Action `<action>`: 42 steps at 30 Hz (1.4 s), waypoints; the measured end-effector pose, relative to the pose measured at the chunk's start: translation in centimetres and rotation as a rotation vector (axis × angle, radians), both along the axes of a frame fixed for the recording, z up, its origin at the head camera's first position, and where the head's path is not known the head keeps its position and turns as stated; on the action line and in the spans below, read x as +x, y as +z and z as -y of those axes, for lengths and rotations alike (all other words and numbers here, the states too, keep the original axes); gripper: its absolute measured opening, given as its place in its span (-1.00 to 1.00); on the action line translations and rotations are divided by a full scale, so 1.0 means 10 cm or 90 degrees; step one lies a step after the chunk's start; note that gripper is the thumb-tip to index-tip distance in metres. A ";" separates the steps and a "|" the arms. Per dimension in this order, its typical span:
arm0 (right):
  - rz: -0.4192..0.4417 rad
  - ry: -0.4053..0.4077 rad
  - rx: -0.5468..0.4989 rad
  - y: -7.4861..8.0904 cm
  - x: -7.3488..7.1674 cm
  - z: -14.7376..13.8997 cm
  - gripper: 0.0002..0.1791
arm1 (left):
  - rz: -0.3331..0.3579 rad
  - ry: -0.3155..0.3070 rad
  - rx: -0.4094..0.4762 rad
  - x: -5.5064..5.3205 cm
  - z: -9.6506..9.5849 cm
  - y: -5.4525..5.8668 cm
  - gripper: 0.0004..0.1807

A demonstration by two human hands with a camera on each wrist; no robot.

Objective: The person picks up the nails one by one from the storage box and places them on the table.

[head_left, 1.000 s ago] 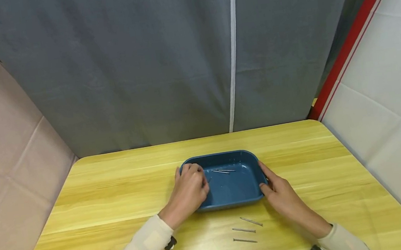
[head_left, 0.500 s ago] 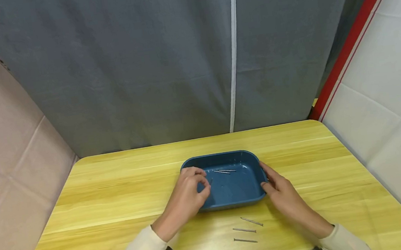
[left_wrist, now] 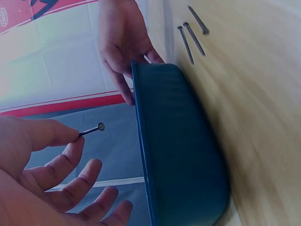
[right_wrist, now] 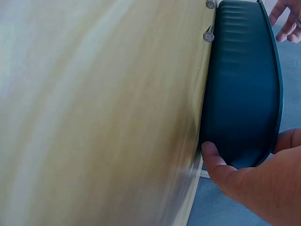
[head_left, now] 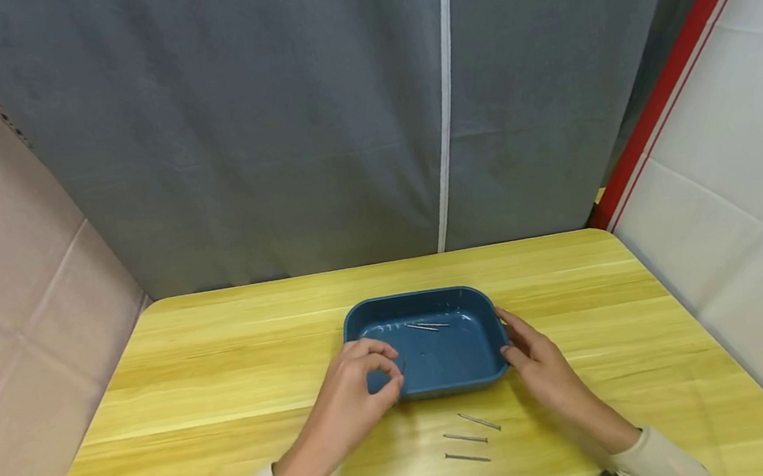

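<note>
Between thumb and forefinger my left hand (head_left: 356,384) pinches a nail (left_wrist: 92,129), its head sticking out past the fingertips in the left wrist view. This hand is over the near left corner of a dark blue rectangular tray (head_left: 450,360), with the other fingers loosely spread. At the tray's right end, my right hand (head_left: 549,384) grips the side, thumb low on the outer wall in the right wrist view. Inside the tray, a few thin nails (head_left: 427,327) lie toward the far side. Three more nails (head_left: 466,439) lie in a row on the table in front of it.
The tray stands on a yellow wood-grain table (head_left: 224,352). Behind the table's far edge hangs a grey curtain (head_left: 255,142) with a white strip. Pale sheets enclose both sides, the right one (head_left: 735,147) edged in red.
My left hand has drawn back from the tray's left end toward its near edge, holding the nail. The right hand keeps its place on the tray, and the nails on the table lie unchanged.
</note>
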State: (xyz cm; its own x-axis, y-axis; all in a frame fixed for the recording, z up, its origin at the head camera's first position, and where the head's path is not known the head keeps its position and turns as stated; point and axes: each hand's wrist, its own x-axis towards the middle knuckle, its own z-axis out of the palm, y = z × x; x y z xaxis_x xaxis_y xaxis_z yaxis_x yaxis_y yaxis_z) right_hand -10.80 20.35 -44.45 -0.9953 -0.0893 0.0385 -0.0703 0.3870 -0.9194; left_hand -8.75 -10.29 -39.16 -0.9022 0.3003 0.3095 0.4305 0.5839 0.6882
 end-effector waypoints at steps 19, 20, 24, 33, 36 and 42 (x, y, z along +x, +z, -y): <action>-0.007 -0.002 -0.005 -0.01 0.00 0.00 -0.35 | -0.061 -0.017 -0.037 0.29 -0.01 -0.17 -0.76; -0.008 -0.001 -0.005 -0.01 0.00 0.00 -0.35 | -0.068 -0.015 -0.042 0.30 -0.01 -0.18 -0.76; -0.010 0.000 -0.008 -0.01 0.00 -0.01 -0.35 | -0.086 -0.016 -0.063 0.35 -0.02 -0.21 -0.78; -0.013 -0.003 -0.015 -0.01 0.00 -0.01 -0.36 | -0.179 -0.039 -0.101 0.42 -0.05 -0.32 -0.78; -0.013 -0.003 -0.013 -0.01 0.00 -0.01 -0.36 | -0.208 -0.041 -0.115 0.43 -0.05 -0.34 -0.77; -0.015 -0.007 -0.009 -0.01 0.00 0.00 -0.36 | -0.200 -0.045 -0.153 0.46 -0.06 -0.36 -0.79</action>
State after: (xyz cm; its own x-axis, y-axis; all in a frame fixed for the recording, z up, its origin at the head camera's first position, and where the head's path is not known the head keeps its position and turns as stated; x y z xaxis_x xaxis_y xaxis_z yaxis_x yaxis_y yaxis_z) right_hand -10.80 20.40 -44.58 -0.9950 -0.0781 0.0626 -0.0874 0.3741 -0.9232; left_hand -4.10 -9.69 -42.77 -0.7490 0.4558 0.4809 0.6435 0.6735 0.3638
